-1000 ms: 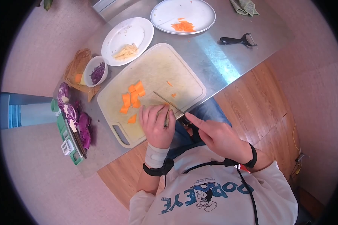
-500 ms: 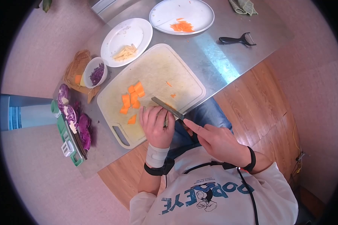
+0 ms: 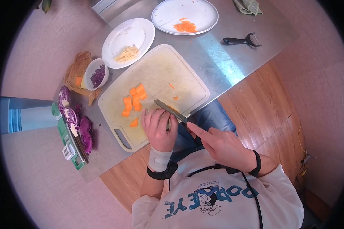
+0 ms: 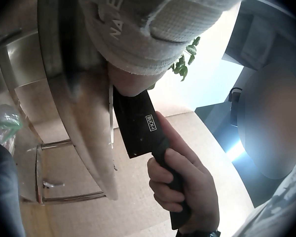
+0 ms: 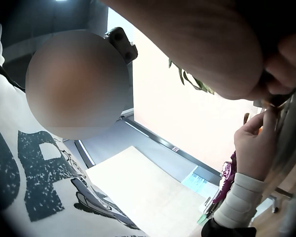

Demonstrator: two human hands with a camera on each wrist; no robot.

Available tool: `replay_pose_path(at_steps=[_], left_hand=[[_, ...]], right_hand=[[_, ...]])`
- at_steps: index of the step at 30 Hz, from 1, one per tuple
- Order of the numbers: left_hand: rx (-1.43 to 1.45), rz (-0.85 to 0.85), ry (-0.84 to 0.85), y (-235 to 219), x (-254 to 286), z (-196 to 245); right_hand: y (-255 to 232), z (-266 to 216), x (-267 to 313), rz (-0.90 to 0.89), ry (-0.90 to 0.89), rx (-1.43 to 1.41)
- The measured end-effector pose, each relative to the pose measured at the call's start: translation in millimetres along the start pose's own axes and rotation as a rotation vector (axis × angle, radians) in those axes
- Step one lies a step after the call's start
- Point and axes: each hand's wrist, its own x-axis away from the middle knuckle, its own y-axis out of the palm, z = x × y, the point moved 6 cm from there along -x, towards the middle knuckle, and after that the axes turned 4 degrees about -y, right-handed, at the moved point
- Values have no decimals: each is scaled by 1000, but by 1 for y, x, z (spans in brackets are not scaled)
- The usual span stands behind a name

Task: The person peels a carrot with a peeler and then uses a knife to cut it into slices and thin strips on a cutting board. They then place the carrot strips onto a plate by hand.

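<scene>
My right hand [image 3: 227, 145] grips the black handle of a kitchen knife [image 3: 171, 110], its index finger stretched toward the blade. In the left wrist view the knife's broad dark blade [image 4: 138, 123] shows a white label. My left hand [image 3: 160, 128], wrapped at the wrist, is on the near part of the cutting board [image 3: 168, 63], bent fingers right beside the blade. An orange carrot piece [image 3: 173, 107] peeks out by the blade; the rest under the fingers is hidden. Several flat carrot pieces [image 3: 137, 97] lie left of the blade, with small carrot slivers [image 3: 171, 86] beyond it.
Behind the board stand a plate with pale strips [image 3: 127, 54] and an oval plate with carrot shreds [image 3: 185, 26]. At left are a bowl of shredded purple cabbage [image 3: 98, 75], a basket [image 3: 80, 65] and cut cabbage [image 3: 86, 133]. A peeler [image 3: 240, 40] lies at right.
The knife has tilted, so its broad side now faces the head camera, and its blade has shifted slightly nearer the body. My left hand has stayed almost in place.
</scene>
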Motion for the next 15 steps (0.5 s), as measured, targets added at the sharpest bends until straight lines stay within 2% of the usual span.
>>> replay_pose_path(at_steps=[15], left_hand=[[-13,-18,-5,1,0,-1]], right_hand=[[9,1,-7,-10,0,7]])
